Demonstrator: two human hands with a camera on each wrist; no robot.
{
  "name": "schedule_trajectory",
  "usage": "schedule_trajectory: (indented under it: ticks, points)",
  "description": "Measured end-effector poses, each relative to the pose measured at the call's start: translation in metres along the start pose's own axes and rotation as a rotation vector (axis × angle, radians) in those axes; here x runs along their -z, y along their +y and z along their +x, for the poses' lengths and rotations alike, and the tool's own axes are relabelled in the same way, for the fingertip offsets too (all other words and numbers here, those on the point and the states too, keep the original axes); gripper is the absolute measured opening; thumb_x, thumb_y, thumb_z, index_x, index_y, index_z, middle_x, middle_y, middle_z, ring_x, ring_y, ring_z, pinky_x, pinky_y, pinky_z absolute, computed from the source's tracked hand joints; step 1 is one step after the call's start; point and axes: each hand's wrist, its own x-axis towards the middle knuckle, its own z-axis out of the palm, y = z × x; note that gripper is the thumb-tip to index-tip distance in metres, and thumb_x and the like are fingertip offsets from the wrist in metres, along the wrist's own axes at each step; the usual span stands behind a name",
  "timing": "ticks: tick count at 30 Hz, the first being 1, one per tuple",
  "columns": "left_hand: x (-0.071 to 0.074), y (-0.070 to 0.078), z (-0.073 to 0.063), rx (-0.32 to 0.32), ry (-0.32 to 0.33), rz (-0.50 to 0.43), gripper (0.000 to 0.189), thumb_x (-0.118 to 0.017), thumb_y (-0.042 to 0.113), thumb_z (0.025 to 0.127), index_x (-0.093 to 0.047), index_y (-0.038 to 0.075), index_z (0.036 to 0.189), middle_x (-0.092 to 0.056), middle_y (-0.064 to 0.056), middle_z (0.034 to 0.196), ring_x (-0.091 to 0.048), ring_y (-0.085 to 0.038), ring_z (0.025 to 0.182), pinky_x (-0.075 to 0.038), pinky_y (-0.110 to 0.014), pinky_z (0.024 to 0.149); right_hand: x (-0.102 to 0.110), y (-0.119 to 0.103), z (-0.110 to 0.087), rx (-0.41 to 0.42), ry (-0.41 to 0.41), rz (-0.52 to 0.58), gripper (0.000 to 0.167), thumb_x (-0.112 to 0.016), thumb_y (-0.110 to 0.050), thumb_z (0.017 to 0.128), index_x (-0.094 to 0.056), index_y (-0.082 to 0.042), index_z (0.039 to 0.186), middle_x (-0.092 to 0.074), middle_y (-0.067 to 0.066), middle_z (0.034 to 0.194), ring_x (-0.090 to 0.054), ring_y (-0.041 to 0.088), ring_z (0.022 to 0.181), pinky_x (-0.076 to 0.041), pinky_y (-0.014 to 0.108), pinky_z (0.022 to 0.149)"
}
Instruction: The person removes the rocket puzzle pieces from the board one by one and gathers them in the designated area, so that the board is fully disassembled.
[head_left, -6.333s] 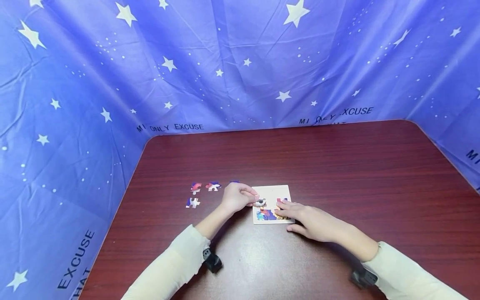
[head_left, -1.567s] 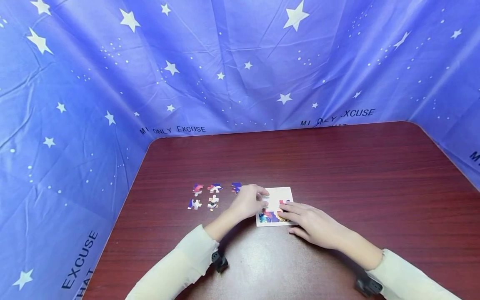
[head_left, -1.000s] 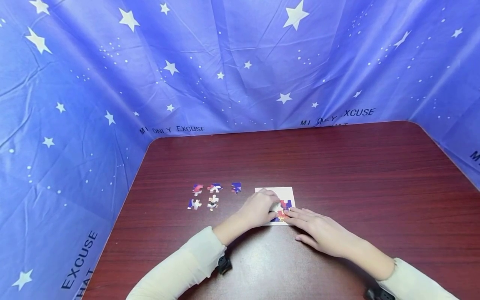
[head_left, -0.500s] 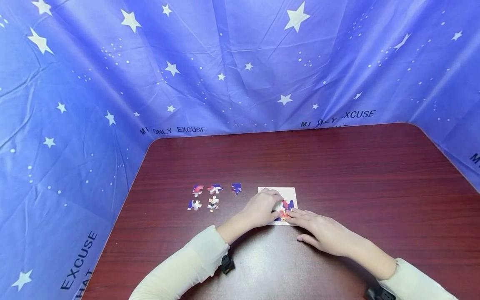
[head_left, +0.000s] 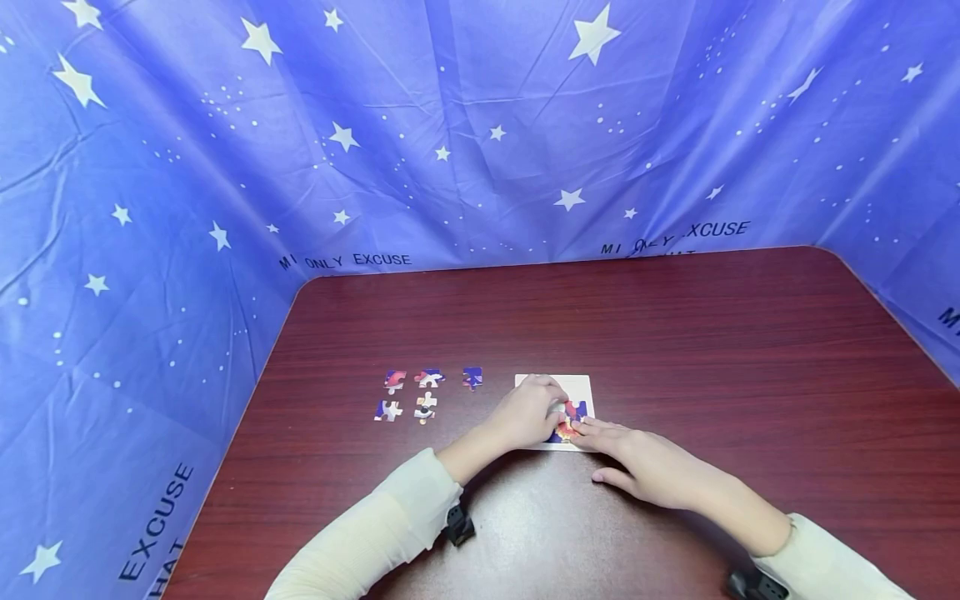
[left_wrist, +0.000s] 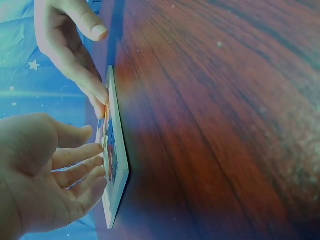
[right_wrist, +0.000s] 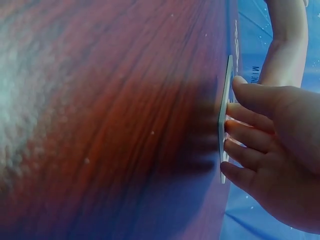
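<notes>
A small, pale square puzzle board lies on the table with some jigsaw pieces in its near part. My left hand reaches over the board's left half, fingertips on the pieces and thumb apart from the index finger in the left wrist view. It covers much of the board. The straight fingers of my right hand rest on the board's near right side. In the right wrist view, the fingertips of the right hand lie spread along the board's edge.
Left of the board lie several loose jigsaw pieces: a red and blue piece, a white and blue piece, a piece with an eye and a blue piece. A starry blue curtain surrounds the dark red table.
Earlier, the left hand held the eye piece at the board; that piece now lies among the loose ones. The left hand has moved right over the board, which has shifted slightly right.
</notes>
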Motion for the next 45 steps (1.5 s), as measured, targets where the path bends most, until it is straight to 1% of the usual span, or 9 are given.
schedule_trajectory:
  ticks: [4,11,18,21,26,30,35,40,45]
  points:
    - [0.0008,-0.0004,0.0004,0.018,-0.002,-0.037,0.024,-0.062,0.016,0.089,-0.070,0.010,0.111,-0.069,-0.001,0.115,-0.061,-0.017,0.114,-0.048,-0.025,0.101,-0.0001,0.0004,-0.0005,-0.005,0.001,0.006,0.041,-0.065,-0.020,0.090,-0.060,-0.011,0.130,-0.057,0.009,0.139,-0.053,0.027,0.129,-0.049,0.045,0.099]
    - [0.0012,-0.0003,0.0005,0.033,0.006,-0.056,0.024,-0.064,0.015,0.087,-0.071,0.011,0.110,-0.069,0.000,0.114,-0.061,-0.017,0.114,-0.048,-0.025,0.100,0.0012,0.0005,-0.0006,-0.002,-0.007,0.016,0.044,-0.064,-0.020,0.090,-0.057,-0.013,0.133,-0.054,0.007,0.142,-0.053,0.027,0.130,-0.048,0.046,0.100]
    - [0.0001,0.0004,0.0022,0.071,0.001,-0.114,0.023,-0.064,0.015,0.088,-0.070,0.010,0.110,-0.070,-0.002,0.115,-0.061,-0.018,0.116,-0.046,-0.027,0.103,0.0011,0.0013,-0.0008,0.006,-0.002,0.017,0.046,-0.064,-0.020,0.090,-0.056,-0.012,0.134,-0.054,0.007,0.143,-0.052,0.028,0.130,-0.048,0.046,0.100]
    - [-0.0008,0.0001,0.0028,0.090,0.011,-0.191,0.020,-0.064,0.013,0.088,-0.070,0.009,0.107,-0.072,-0.004,0.110,-0.064,-0.018,0.108,-0.049,-0.025,0.096,0.0011,0.0012,-0.0008,0.006,0.001,0.015,0.046,-0.065,-0.020,0.090,-0.056,-0.012,0.134,-0.053,0.007,0.143,-0.052,0.028,0.130,-0.047,0.047,0.100]
    - [-0.0021,-0.0003,0.0039,0.160,0.028,-0.447,0.013,-0.063,0.006,0.088,-0.069,0.004,0.099,-0.073,-0.010,0.092,-0.067,-0.016,0.083,-0.051,-0.016,0.074,0.0006,0.0009,-0.0005,0.001,0.001,0.023,0.046,-0.065,-0.020,0.090,-0.057,-0.011,0.133,-0.053,0.008,0.143,-0.052,0.029,0.130,-0.045,0.047,0.102]
    - [-0.0038,-0.0003,0.0050,0.227,0.033,-0.596,0.011,-0.062,0.000,0.085,-0.068,0.002,0.095,-0.073,-0.011,0.087,-0.066,-0.014,0.075,-0.048,-0.013,0.066,0.0002,0.0014,-0.0005,0.005,0.000,0.019,0.045,-0.065,-0.020,0.089,-0.058,-0.011,0.133,-0.054,0.008,0.143,-0.052,0.029,0.130,-0.046,0.047,0.102]
    - [-0.0065,-0.0004,0.0073,0.283,0.039,-0.672,0.010,-0.065,-0.003,0.081,-0.066,0.001,0.090,-0.072,-0.010,0.081,-0.062,-0.007,0.067,-0.049,-0.014,0.061,0.0004,0.0015,-0.0008,0.017,0.008,0.009,0.046,-0.065,-0.019,0.090,-0.056,-0.012,0.135,-0.054,0.007,0.143,-0.051,0.027,0.131,-0.048,0.045,0.099]
    - [-0.0049,0.0007,0.0075,0.291,0.065,-0.688,0.008,-0.067,-0.001,0.079,-0.065,0.005,0.084,-0.069,-0.002,0.071,-0.058,0.000,0.058,-0.049,-0.014,0.057,0.0004,0.0016,-0.0006,0.018,0.003,0.014,0.047,-0.065,-0.019,0.090,-0.055,-0.013,0.136,-0.053,0.006,0.143,-0.051,0.027,0.132,-0.048,0.044,0.100]
    - [-0.0082,-0.0002,0.0080,0.338,0.076,-0.725,0.008,-0.069,-0.002,0.079,-0.067,0.003,0.085,-0.073,-0.009,0.077,-0.060,-0.003,0.061,-0.048,-0.014,0.057,-0.0002,0.0021,-0.0006,0.026,0.010,0.005,0.046,-0.065,-0.020,0.090,-0.056,-0.012,0.135,-0.054,0.007,0.143,-0.052,0.027,0.131,-0.048,0.045,0.100]
